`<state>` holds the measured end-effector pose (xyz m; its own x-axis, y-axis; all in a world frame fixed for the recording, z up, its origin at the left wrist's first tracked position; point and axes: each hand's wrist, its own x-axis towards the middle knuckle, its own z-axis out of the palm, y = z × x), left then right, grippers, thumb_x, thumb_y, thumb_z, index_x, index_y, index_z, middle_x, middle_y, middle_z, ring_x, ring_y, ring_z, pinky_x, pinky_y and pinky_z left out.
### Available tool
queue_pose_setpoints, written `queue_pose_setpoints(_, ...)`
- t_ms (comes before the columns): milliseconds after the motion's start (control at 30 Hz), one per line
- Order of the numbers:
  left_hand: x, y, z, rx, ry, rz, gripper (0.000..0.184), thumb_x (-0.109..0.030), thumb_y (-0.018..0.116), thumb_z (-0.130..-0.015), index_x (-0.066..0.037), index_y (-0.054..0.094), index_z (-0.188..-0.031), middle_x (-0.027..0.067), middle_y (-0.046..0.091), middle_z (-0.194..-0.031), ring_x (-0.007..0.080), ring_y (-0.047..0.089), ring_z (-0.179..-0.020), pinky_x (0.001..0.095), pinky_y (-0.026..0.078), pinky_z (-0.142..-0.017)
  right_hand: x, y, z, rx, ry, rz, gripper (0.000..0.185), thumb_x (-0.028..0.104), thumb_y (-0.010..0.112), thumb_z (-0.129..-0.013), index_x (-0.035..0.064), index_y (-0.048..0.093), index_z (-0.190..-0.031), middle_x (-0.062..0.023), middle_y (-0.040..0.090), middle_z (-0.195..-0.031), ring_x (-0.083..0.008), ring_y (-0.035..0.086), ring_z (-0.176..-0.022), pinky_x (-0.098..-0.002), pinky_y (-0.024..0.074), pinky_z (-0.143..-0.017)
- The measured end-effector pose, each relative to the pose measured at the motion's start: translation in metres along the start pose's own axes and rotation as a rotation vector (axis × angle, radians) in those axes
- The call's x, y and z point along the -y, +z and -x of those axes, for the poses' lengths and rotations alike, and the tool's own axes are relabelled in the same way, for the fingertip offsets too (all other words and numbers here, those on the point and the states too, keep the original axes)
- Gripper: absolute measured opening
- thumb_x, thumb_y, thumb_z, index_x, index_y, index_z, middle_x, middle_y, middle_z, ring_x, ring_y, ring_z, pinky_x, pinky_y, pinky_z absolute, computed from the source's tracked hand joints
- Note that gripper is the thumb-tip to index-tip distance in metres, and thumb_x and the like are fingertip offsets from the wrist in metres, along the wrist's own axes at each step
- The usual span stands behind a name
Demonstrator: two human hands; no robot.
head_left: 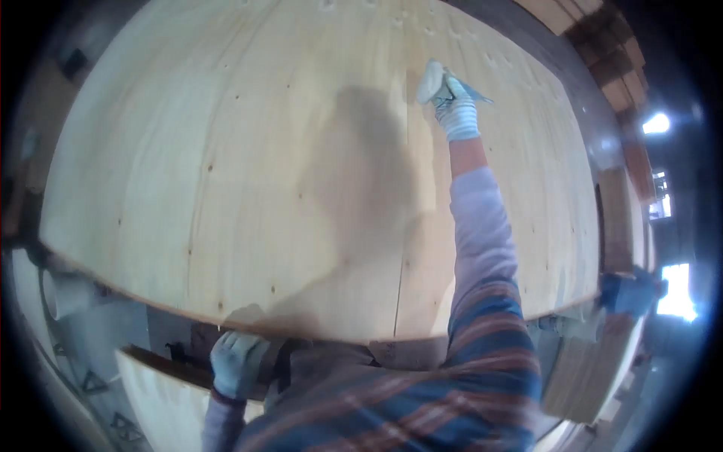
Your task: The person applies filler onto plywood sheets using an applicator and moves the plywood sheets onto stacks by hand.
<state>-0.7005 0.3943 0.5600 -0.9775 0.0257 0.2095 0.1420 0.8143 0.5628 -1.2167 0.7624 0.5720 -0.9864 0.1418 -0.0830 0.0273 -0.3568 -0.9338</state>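
A large pale plywood sheet (pixel 248 151) fills most of the view, with small dark knots and long grain lines. My right hand (pixel 457 117), in a white and grey striped glove, reaches far across it. It is closed on a pale hand tool (pixel 431 81) with a broad rounded end at the left. A bluish pointed piece (pixel 474 94) sticks out to the right of the same hand; its kind is unclear. My left hand (pixel 239 363), also gloved, is low at the sheet's near edge. Its fingers are too blurred to show whether they grip anything.
Below the near edge at the left lies another wooden board (pixel 162 399). Brown stacked boards or boxes (pixel 614 68) stand at the far right, and a stacked wooden block (pixel 587 377) at the lower right. My shadow (pixel 361 173) falls across the sheet.
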Motion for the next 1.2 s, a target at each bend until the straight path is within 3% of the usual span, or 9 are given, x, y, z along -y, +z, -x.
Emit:
queue_pose_setpoints(133,0.027,-0.024,-0.017,-0.214,-0.243,-0.224,0.027,-0.016,0.058,-0.086,-0.004,0.059,-0.110,0.0178,0.062,-0.112,0.0367,0.057,-0.100,0.0467,0.046,-0.085,-0.033,-0.036,-0.152,0.000,-0.496,1.605,0.030,0.027,0.070,-0.083,0.0044,0.068,-0.104,-0.0089,0.070,-0.099,-0.0199,0.064,-0.089,-0.0344,0.0512,-0.079)
queue_pose_setpoints(433,0.062,0.006,-0.059,-0.053,-0.132,-0.490,0.050,-0.021,0.050,-0.087,-0.006,0.049,-0.134,0.0202,0.041,-0.142,0.0427,0.035,-0.130,0.0533,0.025,-0.109,-0.008,-0.035,0.101,0.648,0.129,0.827,0.033,0.018,0.071,-0.084,0.0002,0.066,-0.112,-0.0080,0.069,-0.105,-0.0175,0.064,-0.097,-0.0289,0.0495,-0.089)
queue_pose_setpoints(667,0.074,0.005,-0.051,-0.117,-0.006,-0.451,0.044,-0.023,0.052,-0.088,-0.011,0.052,-0.131,0.0149,0.047,-0.138,0.0362,0.040,-0.128,0.0518,0.029,-0.105,-0.022,-0.030,0.473,-0.144,0.430,0.217,0.023,0.005,0.067,-0.086,0.0009,0.068,-0.108,-0.0081,0.068,-0.110,-0.0158,0.064,-0.101,-0.0274,0.0515,-0.088)
queue_pose_setpoints(767,0.075,-0.005,-0.044,-0.055,0.042,-0.413,0.044,-0.024,0.054,-0.088,-0.011,0.053,-0.130,0.0142,0.048,-0.137,0.0361,0.041,-0.127,0.0517,0.028,-0.106,-0.060,-0.004,0.533,0.082,-0.548,1.572,0.018,0.007,0.066,-0.087,0.0012,0.069,-0.104,-0.0068,0.070,-0.101,-0.0167,0.066,-0.092,-0.0290,0.0532,-0.082)
queue_pose_setpoints(1000,0.288,-0.093,-0.051,-0.148,0.124,-0.412,0.044,-0.030,0.054,-0.091,-0.011,0.052,-0.131,0.0138,0.049,-0.136,0.0335,0.042,-0.127,0.0439,0.032,-0.107,-0.065,0.105,0.508,-0.228,0.152,-0.223,0.025,0.019,0.056,-0.095,0.0011,0.066,-0.108,-0.0073,0.067,-0.100,-0.0175,0.063,-0.090,-0.0315,0.0503,-0.085)
queue_pose_setpoints(1033,0.301,-0.115,-0.055,-0.153,0.082,-0.533,0.044,-0.028,0.053,-0.091,-0.011,0.052,-0.131,0.0145,0.049,-0.136,0.0339,0.043,-0.126,0.0447,0.032,-0.106,-0.079,0.096,0.483,-0.023,0.033,-0.086,0.026,0.024,0.055,-0.095,0.0021,0.065,-0.104,-0.0069,0.066,-0.100,-0.0157,0.060,-0.090,-0.0320,0.0482,-0.083)
queue_pose_setpoints(1100,0.322,-0.132,-0.054,-0.180,0.066,-0.652,0.043,-0.027,0.052,-0.091,-0.010,0.052,-0.131,0.0155,0.050,-0.134,0.0345,0.044,-0.125,0.0455,0.033,-0.106,-0.099,0.059,0.409,0.070,-0.220,1.732,0.022,0.023,0.055,-0.094,0.0032,0.065,-0.093,-0.0056,0.066,-0.094,-0.0155,0.059,-0.084,-0.0336,0.0477,-0.075)
queue_pose_setpoints(1167,0.338,-0.138,-0.046,-0.225,0.118,-0.598,0.043,-0.027,0.052,-0.091,-0.011,0.053,-0.131,0.0157,0.051,-0.134,0.0348,0.045,-0.124,0.0452,0.034,-0.105,-0.091,0.066,0.369,0.061,-0.149,1.187,0.022,0.025,0.058,-0.091,0.0042,0.064,-0.088,-0.0064,0.066,-0.082,-0.0208,0.060,-0.074,-0.0357,0.0482,-0.071)
queue_pose_setpoints(1200,0.325,-0.137,-0.047,-0.249,0.126,-0.541,0.043,-0.028,0.052,-0.091,-0.011,0.053,-0.131,0.0156,0.051,-0.133,0.0349,0.045,-0.124,0.0449,0.034,-0.105,-0.085,0.069,0.342,0.461,-0.648,1.484,0.024,0.021,0.053,-0.092,0.0032,0.068,-0.099,-0.0115,0.067,-0.085,-0.0202,0.064,-0.079,-0.0338,0.0501,-0.074)
